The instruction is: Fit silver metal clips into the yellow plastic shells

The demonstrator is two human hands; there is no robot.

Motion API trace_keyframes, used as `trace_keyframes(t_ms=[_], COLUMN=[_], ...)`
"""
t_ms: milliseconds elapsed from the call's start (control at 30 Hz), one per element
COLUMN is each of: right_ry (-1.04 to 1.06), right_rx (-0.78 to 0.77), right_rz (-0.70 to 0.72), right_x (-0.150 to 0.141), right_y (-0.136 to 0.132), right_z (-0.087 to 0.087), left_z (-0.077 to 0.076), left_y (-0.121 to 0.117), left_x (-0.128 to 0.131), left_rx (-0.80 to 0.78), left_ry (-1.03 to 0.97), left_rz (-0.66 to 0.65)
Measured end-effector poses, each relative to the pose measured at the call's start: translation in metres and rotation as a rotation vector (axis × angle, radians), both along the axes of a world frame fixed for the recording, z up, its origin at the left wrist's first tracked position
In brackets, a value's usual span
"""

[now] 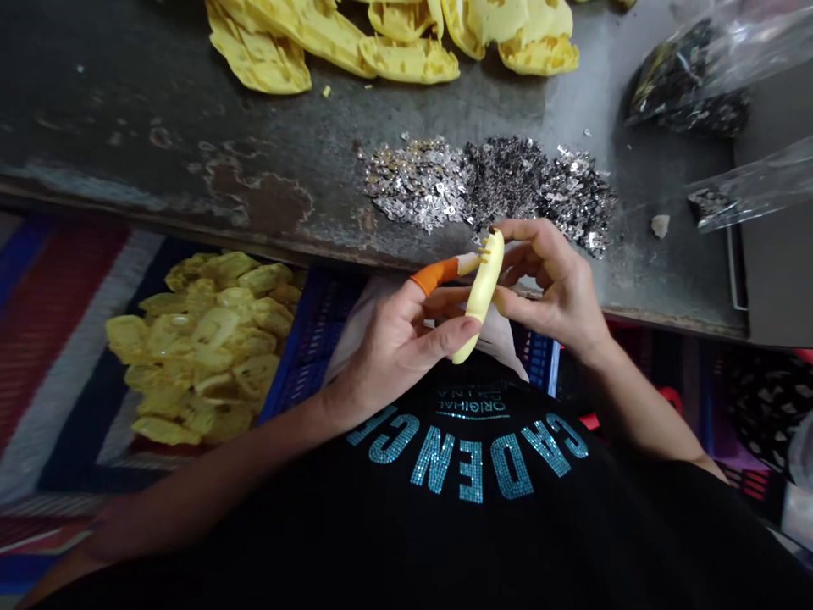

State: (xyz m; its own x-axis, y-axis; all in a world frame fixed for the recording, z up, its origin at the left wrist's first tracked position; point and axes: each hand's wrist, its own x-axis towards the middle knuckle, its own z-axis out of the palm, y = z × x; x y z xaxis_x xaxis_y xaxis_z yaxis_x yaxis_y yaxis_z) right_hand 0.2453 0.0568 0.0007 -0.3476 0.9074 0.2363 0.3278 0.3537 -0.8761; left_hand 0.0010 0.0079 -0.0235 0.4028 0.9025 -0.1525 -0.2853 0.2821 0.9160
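Observation:
A pale yellow plastic piece (pixel 481 292) stands on edge between both hands, just in front of the dark worktable's edge (pixel 190 229). My left hand (pixel 406 339) holds its lower part with thumb and fingers; the index finger wears an orange finger cot (pixel 435 274). My right hand (pixel 552 284) grips the upper part, fingertips at small metal pins along its top edge. Just beyond the hands lie heaps of small silvery and dark metal parts (pixel 489 182).
More yellow plastic pieces (pixel 394 38) are stacked at the table's far side. A pile of the same yellow pieces (pixel 209 347) lies low at my left beside a blue crate (pixel 311 339). Clear bags of dark metal parts (pixel 692 85) sit at the right.

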Motion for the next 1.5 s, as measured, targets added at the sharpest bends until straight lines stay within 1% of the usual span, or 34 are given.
trace_keyframes(t_ms=[133, 200, 300, 367, 433, 500, 533, 567, 600, 700, 767, 800, 867, 967, 1033, 1100, 1200, 1267, 1367, 1500], right_ry=[0.087, 0.112, 0.116, 0.09, 0.077, 0.098, 0.086, 0.039, -0.048, -0.451, -0.659, -0.726, -0.787, -0.784, -0.747, -0.674, -0.593, -0.616, -0.688, -0.737], right_rx=[0.03, 0.058, 0.098, 0.084, 0.026, -0.031, -0.024, 0.017, 0.09, 0.331, 0.398, 0.413, 0.456, 0.521, 0.507, 0.449, 0.34, 0.296, 0.293, 0.287], right_rz=[-0.084, -0.115, -0.15, -0.162, -0.114, -0.016, 0.017, 0.027, 0.013, -0.042, -0.031, -0.025, -0.027, -0.016, 0.006, 0.027, 0.038, 0.049, 0.084, 0.112], right_x=[-0.004, -0.004, -0.005, -0.005, -0.004, -0.005, -0.006, -0.009, -0.013, -0.033, -0.046, -0.051, -0.054, -0.043, -0.031, -0.022, -0.019, -0.023, -0.029, -0.028], right_y=[-0.01, -0.015, -0.019, -0.018, -0.012, 0.002, 0.011, 0.021, 0.032, 0.059, 0.068, 0.07, 0.067, 0.054, 0.045, 0.041, 0.043, 0.048, 0.05, 0.039], right_z=[-0.016, -0.021, -0.025, -0.024, -0.022, -0.02, -0.019, -0.019, -0.02, -0.027, -0.034, -0.037, -0.041, -0.04, -0.037, -0.034, -0.033, -0.032, -0.028, -0.021], left_z=[0.003, 0.003, 0.001, -0.003, -0.007, -0.01, -0.011, -0.012, -0.011, -0.008, -0.006, -0.005, -0.004, -0.006, -0.008, -0.01, -0.008, -0.005, -0.001, -0.002], left_y=[-0.005, -0.006, -0.004, -0.001, 0.001, 0.003, 0.004, 0.005, 0.005, 0.007, 0.007, 0.007, 0.006, 0.008, 0.01, 0.012, 0.012, 0.011, 0.008, 0.007], left_x=[-0.007, -0.009, -0.008, -0.008, -0.01, -0.016, -0.021, -0.027, -0.034, -0.055, -0.067, -0.071, -0.075, -0.073, -0.068, -0.063, -0.056, -0.054, -0.051, -0.047], left_rx=[0.046, 0.034, 0.063, 0.104, 0.052, -0.068, -0.118, -0.149, -0.163, -0.149, -0.133, -0.133, -0.164, -0.248, -0.267, -0.259, -0.286, -0.301, -0.297, -0.299], left_ry=[0.119, 0.153, 0.19, 0.196, 0.118, -0.03, -0.099, -0.153, -0.188, -0.22, -0.214, -0.207, -0.196, -0.192, -0.202, -0.209, -0.204, -0.198, -0.197, -0.244], left_rz=[-0.032, -0.044, -0.016, 0.007, 0.016, 0.044, 0.069, 0.1, 0.137, 0.266, 0.331, 0.345, 0.339, 0.323, 0.334, 0.344, 0.34, 0.346, 0.338, 0.244])
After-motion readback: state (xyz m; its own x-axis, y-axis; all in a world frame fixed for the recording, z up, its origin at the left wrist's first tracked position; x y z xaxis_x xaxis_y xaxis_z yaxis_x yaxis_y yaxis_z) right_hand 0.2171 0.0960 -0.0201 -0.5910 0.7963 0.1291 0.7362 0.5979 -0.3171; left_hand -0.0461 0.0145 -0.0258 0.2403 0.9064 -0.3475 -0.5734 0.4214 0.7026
